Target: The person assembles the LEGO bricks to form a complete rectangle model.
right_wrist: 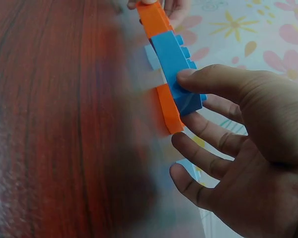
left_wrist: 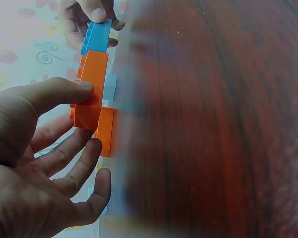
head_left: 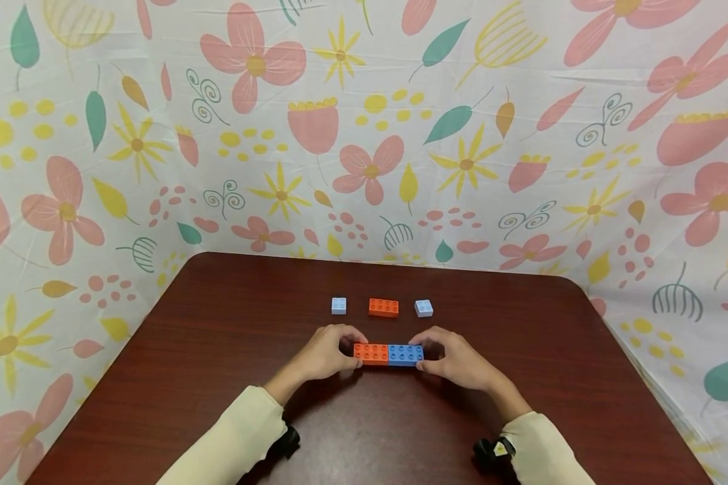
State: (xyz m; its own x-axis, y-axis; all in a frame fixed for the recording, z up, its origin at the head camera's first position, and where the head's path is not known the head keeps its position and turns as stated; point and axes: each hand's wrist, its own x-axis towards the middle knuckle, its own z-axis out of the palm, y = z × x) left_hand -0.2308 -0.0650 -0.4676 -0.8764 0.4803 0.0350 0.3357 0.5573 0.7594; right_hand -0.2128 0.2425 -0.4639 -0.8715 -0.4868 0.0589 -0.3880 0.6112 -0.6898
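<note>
An orange toy building brick (head_left: 371,353) and a blue toy building brick (head_left: 406,355) sit end to end in the head view, studs up, with their ends meeting. My left hand (head_left: 327,352) pinches the orange one at its left end, thumb on the near side. At the other end my right hand (head_left: 458,357) pinches the blue one between thumb and fingers. In the left wrist view the thumb (left_wrist: 82,93) presses on the orange brick's side. The right wrist view has the thumb (right_wrist: 191,77) on the blue brick's side. Whether anything joins the two bricks underneath is hidden.
Beyond the hands, a second orange brick (head_left: 383,308) lies on the dark wooden table (head_left: 249,316). A small light-blue brick (head_left: 338,306) is to its left, another light-blue brick (head_left: 423,308) to its right. A flower-patterned cloth (head_left: 370,222) hangs behind the table.
</note>
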